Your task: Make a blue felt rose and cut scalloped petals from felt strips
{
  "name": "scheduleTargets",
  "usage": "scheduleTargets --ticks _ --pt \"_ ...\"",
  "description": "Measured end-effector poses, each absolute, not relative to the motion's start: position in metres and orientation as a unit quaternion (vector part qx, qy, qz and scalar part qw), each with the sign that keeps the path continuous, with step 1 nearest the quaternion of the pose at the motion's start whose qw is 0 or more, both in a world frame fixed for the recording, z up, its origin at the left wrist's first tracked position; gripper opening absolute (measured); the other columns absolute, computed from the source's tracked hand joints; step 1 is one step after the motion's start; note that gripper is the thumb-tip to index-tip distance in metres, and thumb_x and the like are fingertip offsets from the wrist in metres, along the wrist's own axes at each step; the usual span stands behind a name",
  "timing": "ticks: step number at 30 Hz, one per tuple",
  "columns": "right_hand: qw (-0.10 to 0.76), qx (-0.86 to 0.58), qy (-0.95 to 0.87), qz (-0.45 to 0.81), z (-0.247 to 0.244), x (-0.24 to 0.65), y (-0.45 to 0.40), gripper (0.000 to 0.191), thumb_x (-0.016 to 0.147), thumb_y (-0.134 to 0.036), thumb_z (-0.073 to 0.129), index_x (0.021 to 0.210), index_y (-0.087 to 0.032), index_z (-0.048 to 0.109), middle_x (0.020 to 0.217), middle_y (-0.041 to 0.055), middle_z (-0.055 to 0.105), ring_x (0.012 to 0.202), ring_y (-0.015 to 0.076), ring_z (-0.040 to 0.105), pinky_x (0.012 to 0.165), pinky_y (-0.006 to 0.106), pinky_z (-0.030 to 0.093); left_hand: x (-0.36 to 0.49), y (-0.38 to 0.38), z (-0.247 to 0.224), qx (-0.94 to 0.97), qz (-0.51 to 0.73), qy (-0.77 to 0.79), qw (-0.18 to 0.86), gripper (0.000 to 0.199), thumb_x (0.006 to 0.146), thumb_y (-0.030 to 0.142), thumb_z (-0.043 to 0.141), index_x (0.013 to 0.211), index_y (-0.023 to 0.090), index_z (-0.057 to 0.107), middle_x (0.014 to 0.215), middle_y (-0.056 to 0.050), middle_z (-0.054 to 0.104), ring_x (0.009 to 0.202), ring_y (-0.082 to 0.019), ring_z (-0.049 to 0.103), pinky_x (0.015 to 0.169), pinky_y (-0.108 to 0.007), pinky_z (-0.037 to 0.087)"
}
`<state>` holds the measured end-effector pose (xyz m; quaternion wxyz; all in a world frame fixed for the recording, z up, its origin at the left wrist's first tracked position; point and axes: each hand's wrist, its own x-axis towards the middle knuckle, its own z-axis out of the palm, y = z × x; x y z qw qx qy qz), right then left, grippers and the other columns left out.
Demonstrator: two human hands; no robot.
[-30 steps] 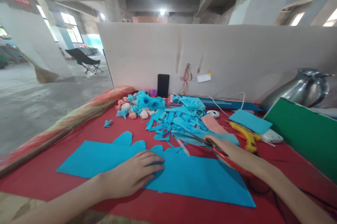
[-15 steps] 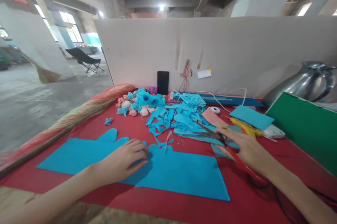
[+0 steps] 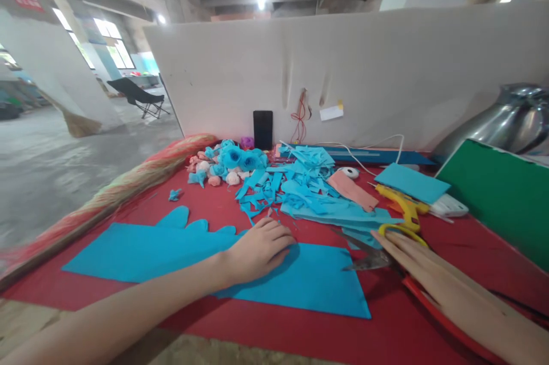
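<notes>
- The left hand (image 3: 266, 248) is lying palm down on the blue paper (image 3: 167, 245), its grip released and grasping nothing; it is probably pressing to stop the sheet sliding on the desk (image 3: 386, 328).
- The right hand (image 3: 422, 273) is grasping the scissors (image 3: 372, 261) by their handles, the blades spreading apart by the paper's right end; whether they are touching it, I cannot tell.
- The paper is resting on the near part of the desk, its long axis running left to right, the right end sitting slightly nearer; rounded lobes are pointing far from its far edge.
- The scissors are pointing left, their long axis slanting from near right; this angle is seemingly suiting the arm.
- Scraps (image 3: 295, 179) are lying heaped beyond the paper, perhaps to be leaving working room; flowers (image 3: 242, 158) are sitting to their left, the glue gun (image 3: 407, 207) to their right.
</notes>
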<state>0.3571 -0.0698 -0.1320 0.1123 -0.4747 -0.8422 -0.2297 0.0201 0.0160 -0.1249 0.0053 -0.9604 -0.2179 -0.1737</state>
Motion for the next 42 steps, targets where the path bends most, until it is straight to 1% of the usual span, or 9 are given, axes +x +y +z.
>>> scheduleTargets --ticks 4,7,15,20,24,29,34,38,42 --pt "0.088 -0.463 -0.846 -0.249 -0.136 0.371 -0.076 0.058 0.073 -0.007 0.031 0.128 -0.014 0.048 0.125 0.0106 0.052 0.111 0.0271 0.051 0.081 0.036 0.052 0.02 0.013 -0.123 -0.969 -0.148 -0.179 0.085 0.018 0.091 0.019 0.04 0.102 0.015 0.053 0.097 -0.005 0.063 0.088 -0.018 0.055 0.087 -0.035 0.039" --pt "0.083 -0.464 -0.846 -0.251 -0.129 0.373 -0.077 0.055 0.069 -0.007 0.032 0.118 -0.013 0.058 0.12 0.0122 0.056 0.105 0.0282 0.055 0.076 0.036 0.055 0.022 0.009 -0.119 -0.972 -0.127 -0.18 0.083 0.02 0.09 0.015 0.04 0.105 0.015 0.052 0.098 -0.006 0.063 0.087 -0.018 0.056 0.086 -0.035 0.042" --pt "0.079 -0.494 -0.845 -0.191 -0.134 0.375 -0.081 0.062 0.066 -0.005 0.036 0.123 -0.019 0.054 0.122 0.0101 0.055 0.11 0.0274 0.053 0.086 0.038 0.052 0.035 0.012 -0.103 -0.946 -0.12 -0.279 -0.115 0.039 0.072 0.005 0.049 0.11 0.014 0.053 0.107 -0.009 0.06 0.101 -0.024 0.054 0.089 -0.039 0.045" --pt "0.062 -0.492 -0.844 -0.205 -0.138 0.378 -0.082 0.058 0.07 -0.006 0.036 0.125 -0.016 0.052 0.123 0.0116 0.053 0.112 0.0278 0.051 0.085 0.04 0.052 0.041 0.013 -0.098 -0.946 -0.116 -0.262 -0.15 0.04 0.069 0.002 0.053 0.106 0.016 0.057 0.105 -0.007 0.06 0.1 -0.022 0.054 0.088 -0.037 0.045" --pt "0.048 -0.49 -0.841 -0.223 -0.136 0.374 -0.082 0.056 0.071 -0.004 0.035 0.123 -0.014 0.053 0.122 0.0126 0.054 0.111 0.0277 0.052 0.085 0.042 0.051 0.046 0.013 -0.098 -0.94 -0.123 -0.266 -0.174 0.033 0.073 0.009 0.057 0.105 0.014 0.058 0.106 -0.009 0.061 0.099 -0.022 0.055 0.089 -0.035 0.045" --pt "0.075 -0.522 -0.821 -0.218 -0.13 0.375 -0.081 0.055 0.074 -0.005 0.036 0.126 -0.015 0.049 0.117 0.0146 0.056 0.107 0.0287 0.053 0.084 0.044 0.051 0.057 0.014 -0.095 -0.927 -0.116 -0.277 -0.223 0.042 0.067 0.003 0.059 0.107 0.013 0.057 0.105 -0.008 0.063 0.099 -0.021 0.056 0.088 -0.033 0.044" --pt "0.058 -0.542 -0.818 -0.184 -0.134 0.387 -0.083 0.068 0.068 0.002 0.033 0.132 -0.019 0.042 0.126 0.0134 0.05 0.116 0.0281 0.047 0.089 0.043 0.048 0.083 0.018 -0.094 -0.912 -0.101 -0.28 -0.281 0.031 0.072 0.025 0.065 0.101 0.015 0.061 0.102 -0.008 0.065 0.092 -0.023 0.059 0.08 -0.032 0.046" --pt "0.029 -0.517 -0.834 -0.188 -0.133 0.391 -0.09 0.072 0.064 0.005 0.032 0.132 -0.017 0.042 0.133 0.0127 0.044 0.121 0.0271 0.041 0.091 0.042 0.047 0.096 0.02 -0.091 -0.913 -0.099 -0.241 -0.313 0.013 0.074 0.022 0.063 0.084 0.014 0.065 0.086 -0.005 0.067 0.08 -0.017 0.06 0.071 -0.024 0.045" --pt "0.063 -0.455 -0.864 -0.207 -0.123 0.379 -0.095 0.071 0.06 0.003 0.035 0.127 -0.017 0.047 0.126 0.0136 0.049 0.114 0.0277 0.049 0.083 0.041 0.051 0.096 0.023 -0.081 -0.9 -0.116 -0.23 -0.353 0.014 0.077 0.026 0.061 0.08 0.013 0.064 0.08 -0.002 0.066 0.074 -0.012 0.058 0.068 -0.019 0.044"
